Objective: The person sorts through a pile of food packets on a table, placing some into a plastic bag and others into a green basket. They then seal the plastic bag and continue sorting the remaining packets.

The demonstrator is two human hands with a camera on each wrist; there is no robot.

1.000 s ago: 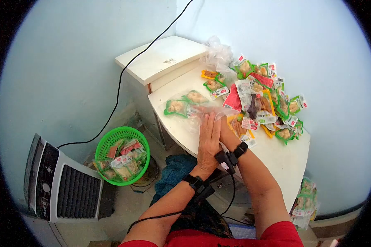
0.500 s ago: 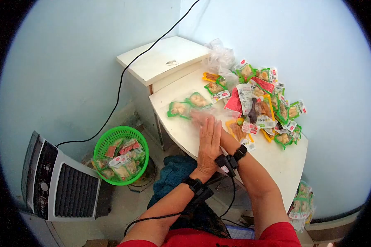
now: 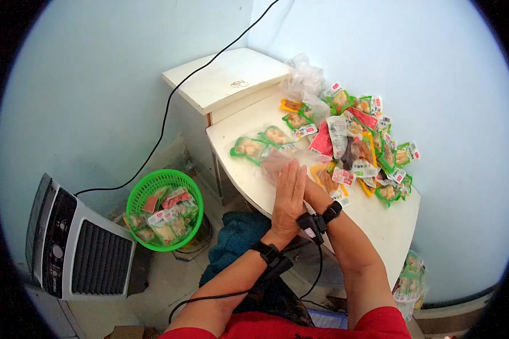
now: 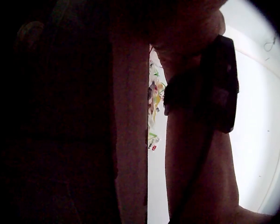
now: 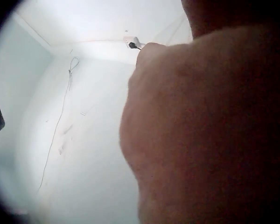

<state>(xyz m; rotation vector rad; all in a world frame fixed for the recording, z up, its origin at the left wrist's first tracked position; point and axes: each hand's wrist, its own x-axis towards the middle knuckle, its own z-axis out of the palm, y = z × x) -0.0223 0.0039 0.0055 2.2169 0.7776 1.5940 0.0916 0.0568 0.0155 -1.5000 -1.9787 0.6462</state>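
In the head view my left hand (image 3: pixel 290 195) lies over my right hand (image 3: pixel 311 189), its fingers straight and together. The left hand hides most of the right. A thin clear plastic bag (image 3: pixel 308 157) shows at and beyond the hands, with a blurred pinkish shape seen through it. Just past it, two green-edged packs (image 3: pixel 249 147) of pale food lie on the white table (image 3: pixel 373 226). Dark skin fills much of both wrist views; the left one shows my right forearm (image 4: pixel 200 163) with its strap.
A heap of sealed food packs (image 3: pixel 356 135) covers the table's right side, with crumpled clear bags (image 3: pixel 304 79) behind. A green basket (image 3: pixel 136 195) of packs stands lower left, beside an air cooler (image 3: pixel 90 248). More packs (image 3: pixel 410 279) hang or lie by the right table edge.
The hands stay crossed in nearly the same place while the plastic bag shifts and blurs between frames. The head view has turned slightly.
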